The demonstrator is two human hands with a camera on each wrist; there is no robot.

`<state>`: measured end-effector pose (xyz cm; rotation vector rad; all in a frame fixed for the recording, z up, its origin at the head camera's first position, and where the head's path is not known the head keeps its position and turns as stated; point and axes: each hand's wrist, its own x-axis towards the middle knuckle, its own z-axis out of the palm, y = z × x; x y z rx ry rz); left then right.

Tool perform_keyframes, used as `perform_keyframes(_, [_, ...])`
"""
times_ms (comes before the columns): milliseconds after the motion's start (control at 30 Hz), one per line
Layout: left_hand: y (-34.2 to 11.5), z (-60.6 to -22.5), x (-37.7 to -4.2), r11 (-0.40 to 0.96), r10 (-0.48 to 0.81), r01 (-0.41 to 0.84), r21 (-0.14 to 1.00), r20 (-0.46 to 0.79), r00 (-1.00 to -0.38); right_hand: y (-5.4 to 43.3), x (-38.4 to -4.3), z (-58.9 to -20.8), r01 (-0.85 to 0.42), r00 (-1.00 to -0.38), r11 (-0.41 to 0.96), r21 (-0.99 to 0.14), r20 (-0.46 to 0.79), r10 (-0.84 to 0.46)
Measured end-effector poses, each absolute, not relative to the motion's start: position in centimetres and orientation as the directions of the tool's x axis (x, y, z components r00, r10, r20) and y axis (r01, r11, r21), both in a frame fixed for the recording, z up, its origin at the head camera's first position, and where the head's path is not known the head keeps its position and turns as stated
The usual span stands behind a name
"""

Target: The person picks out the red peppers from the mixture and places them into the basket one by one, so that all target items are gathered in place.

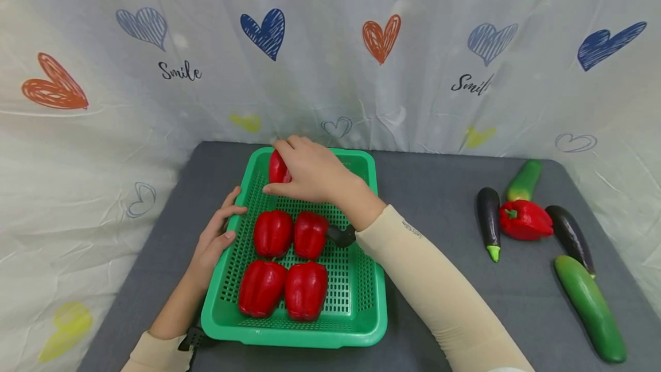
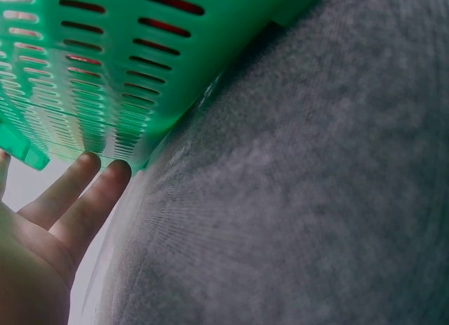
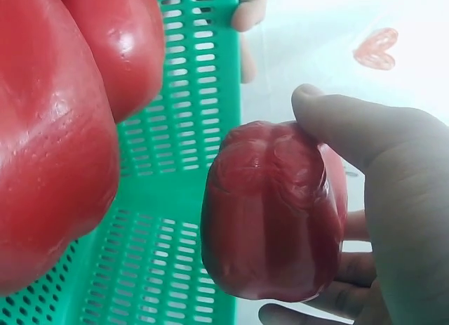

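Note:
My right hand (image 1: 316,172) grips a red bell pepper (image 1: 277,167) at the far left end of a green plastic basket (image 1: 381,309). Seen from the right wrist, the thumb lies over one end of this pepper (image 3: 270,220) and the fingers curl behind it. Several more red bell peppers (image 1: 272,234) sit in the basket in two rows. At the basket's left rim rests my left hand (image 1: 209,245), its fingers spread. The left wrist view has two straight fingers (image 2: 95,206) of that hand against the slotted outer wall (image 2: 98,65).
On the right of the grey table (image 1: 428,188) lie two eggplants (image 1: 488,217), another red bell pepper (image 1: 527,220), a green cucumber (image 1: 591,309) and a shorter green vegetable (image 1: 524,179). A white curtain (image 1: 320,90) printed with hearts hangs behind the table.

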<state>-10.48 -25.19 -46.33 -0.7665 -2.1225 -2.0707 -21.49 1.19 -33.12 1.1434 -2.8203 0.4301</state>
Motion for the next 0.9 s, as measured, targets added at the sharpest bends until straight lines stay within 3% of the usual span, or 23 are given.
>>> perform_keyframes(500, [-25.0,-45.9,-10.2,-0.011,0.277,0.368,0.93,0.357,-0.892,0.0,-22.3,-34.7,-0.645,-0.752,0.721,-0.253,0.041,-0.658])
perform_keyframes(900, [-25.1,-46.3,-10.5,-0.032,0.281,0.376,0.926,0.37,-0.886,-0.8,-22.6,-36.3,-0.655,-0.739,0.721,-0.224,-0.008,-0.674])
